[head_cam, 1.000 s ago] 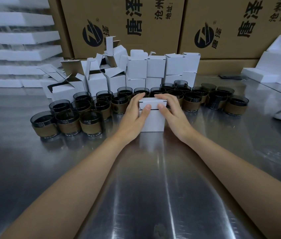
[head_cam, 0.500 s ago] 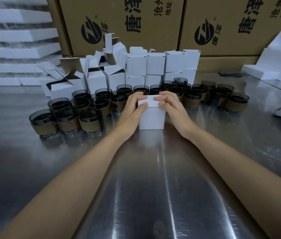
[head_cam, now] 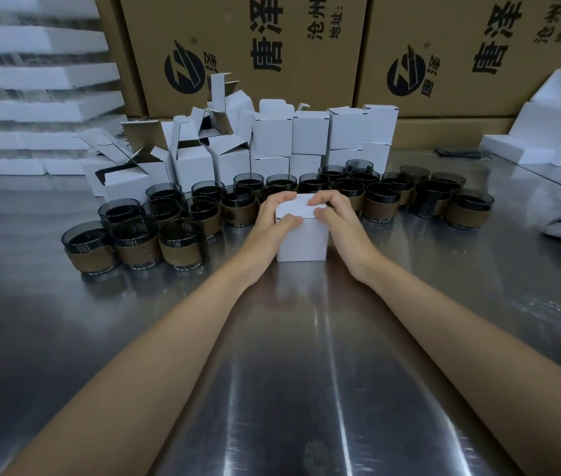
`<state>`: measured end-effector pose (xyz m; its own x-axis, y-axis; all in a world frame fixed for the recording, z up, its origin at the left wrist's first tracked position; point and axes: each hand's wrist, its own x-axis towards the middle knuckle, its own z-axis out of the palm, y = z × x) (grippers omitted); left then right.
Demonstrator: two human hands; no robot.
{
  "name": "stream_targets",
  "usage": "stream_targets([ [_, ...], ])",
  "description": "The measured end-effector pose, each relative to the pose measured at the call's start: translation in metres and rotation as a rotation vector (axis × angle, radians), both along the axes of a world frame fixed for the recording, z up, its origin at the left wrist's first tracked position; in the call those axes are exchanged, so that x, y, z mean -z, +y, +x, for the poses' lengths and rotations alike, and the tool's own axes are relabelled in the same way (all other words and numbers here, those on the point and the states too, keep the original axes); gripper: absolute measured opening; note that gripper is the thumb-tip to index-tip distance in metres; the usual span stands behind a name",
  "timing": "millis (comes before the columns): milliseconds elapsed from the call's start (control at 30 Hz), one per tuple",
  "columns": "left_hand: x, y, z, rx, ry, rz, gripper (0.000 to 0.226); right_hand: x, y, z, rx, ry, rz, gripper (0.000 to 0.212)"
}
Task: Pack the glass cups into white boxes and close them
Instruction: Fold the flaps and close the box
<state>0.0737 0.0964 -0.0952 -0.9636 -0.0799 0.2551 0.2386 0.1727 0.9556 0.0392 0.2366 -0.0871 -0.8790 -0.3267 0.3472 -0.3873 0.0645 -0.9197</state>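
On the table (head_cam: pixel 306 372), your left hand (head_cam: pixel 268 225) and right hand (head_cam: pixel 341 221) flank the box (head_cam: pixel 301 240) at mid-width. The cups (head_cam: pixel 183 242) run left to right directly behind it. The stacked boxes (head_cam: pixel 310 132) sit behind the cups, and the cartons (head_cam: pixel 244 53) stand along the far edge. The foam pieces (head_cam: pixel 547 132) occupy the far right corner.

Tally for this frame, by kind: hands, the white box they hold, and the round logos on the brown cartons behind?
Hands: 2, left hand and right hand
White box: 1
Round logos: 2
Total: 5
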Motion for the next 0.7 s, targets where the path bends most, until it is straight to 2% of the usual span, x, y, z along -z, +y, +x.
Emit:
stream_targets([
  [67, 0.002, -0.002, 0.000, 0.024, 0.015, -0.024, 0.039, 0.003, 0.004, 0.001, -0.006, 0.027, -0.013, 0.012],
  [133, 0.004, -0.003, 0.001, 0.036, 0.037, -0.028, 0.047, 0.006, 0.009, -0.001, -0.037, 0.071, 0.048, 0.016],
  [233, 0.003, -0.004, 0.002, -0.010, 0.057, 0.068, 0.063, 0.008, 0.012, -0.003, -0.068, 0.126, 0.136, 0.040],
  [300, 0.003, -0.005, 0.003, -0.043, 0.072, 0.159, 0.066, 0.010, 0.011, -0.004, -0.089, 0.119, 0.128, 0.058],
  [367, 0.003, -0.006, 0.003, -0.054, 0.075, 0.196, 0.066, 0.013, 0.010, -0.005, -0.088, 0.124, 0.118, 0.067],
  [500, -0.003, -0.001, 0.005, -0.073, 0.086, 0.213, 0.066, 0.013, 0.009, -0.008, -0.022, 0.228, 0.037, 0.053],
  [567, -0.004, 0.003, 0.005, -0.104, 0.102, 0.210, 0.069, 0.006, 0.015, -0.013, 0.052, 0.310, -0.020, 0.055],
  [700, 0.001, 0.006, -0.002, -0.153, 0.011, -0.060, 0.052, -0.023, 0.044, -0.043, 0.326, 0.309, -0.204, 0.053],
])
